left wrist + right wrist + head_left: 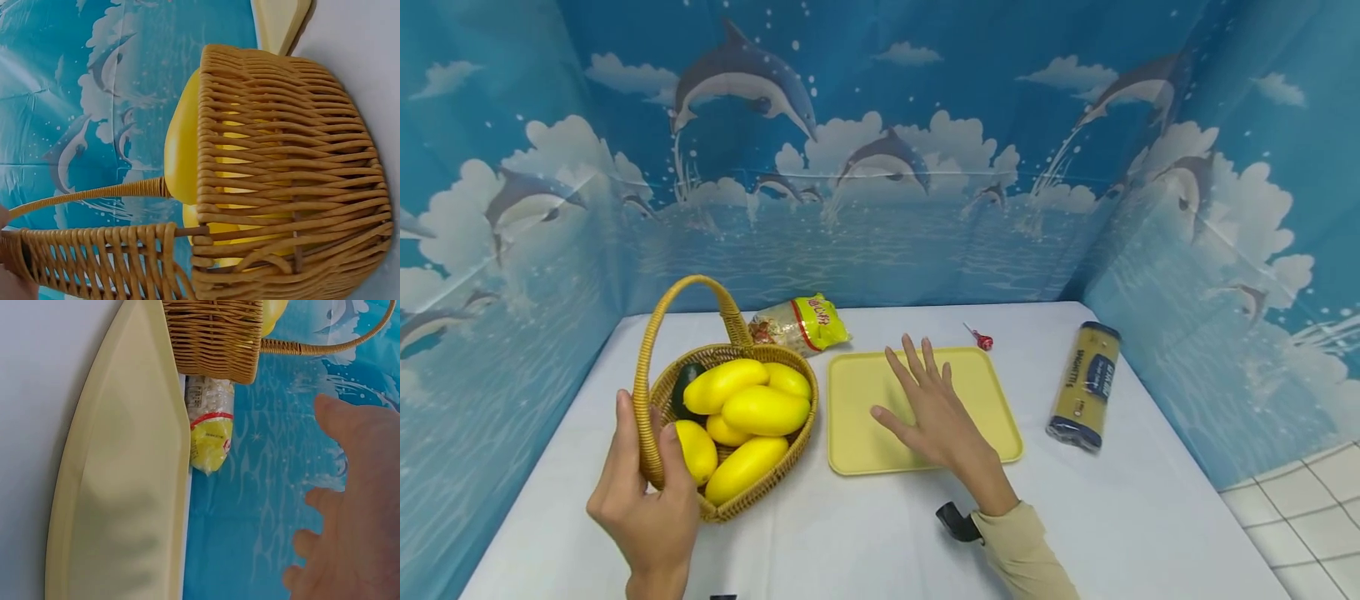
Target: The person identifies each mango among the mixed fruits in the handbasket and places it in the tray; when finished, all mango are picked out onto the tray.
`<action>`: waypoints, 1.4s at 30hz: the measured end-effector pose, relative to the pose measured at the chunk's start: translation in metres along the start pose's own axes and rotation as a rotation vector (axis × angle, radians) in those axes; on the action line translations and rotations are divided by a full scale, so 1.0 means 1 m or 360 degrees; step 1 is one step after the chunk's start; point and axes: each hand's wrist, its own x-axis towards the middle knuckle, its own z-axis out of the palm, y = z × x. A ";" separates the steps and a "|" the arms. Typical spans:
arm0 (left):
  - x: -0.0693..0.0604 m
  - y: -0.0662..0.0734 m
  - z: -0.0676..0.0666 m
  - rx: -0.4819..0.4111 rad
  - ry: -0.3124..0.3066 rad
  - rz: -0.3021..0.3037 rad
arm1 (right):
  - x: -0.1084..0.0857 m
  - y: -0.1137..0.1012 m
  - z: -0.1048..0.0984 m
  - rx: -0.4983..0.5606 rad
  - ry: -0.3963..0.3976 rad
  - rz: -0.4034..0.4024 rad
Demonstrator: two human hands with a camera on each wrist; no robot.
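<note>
A wicker basket [760,487] with a tall arched handle stands on the left of the table. Inside lie several yellow mangoes [767,411] and a dark green rounded thing [687,390], partly hidden. My left hand [651,500] grips the near lower end of the handle, thumb on one side and fingers on the other. Over the yellow tray [857,417] hovers my right hand [936,412], fingers spread and holding nothing. In the right wrist view its shadow falls on the tray, and the hand [356,506] is apart from it.
Behind the basket lies a plastic food bag [801,323] with a yellow end. A red-wrapped lollipop [982,340] is just beyond the tray's far edge. On the right lies a spaghetti pack [1084,386]. A dolphin-print curtain [880,242] surrounds the white table [850,533].
</note>
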 end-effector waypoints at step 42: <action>-0.038 0.024 -0.019 -0.0276 0.0088 -0.0091 | 0.059 -0.070 0.000 0.0337 -0.0097 -0.0432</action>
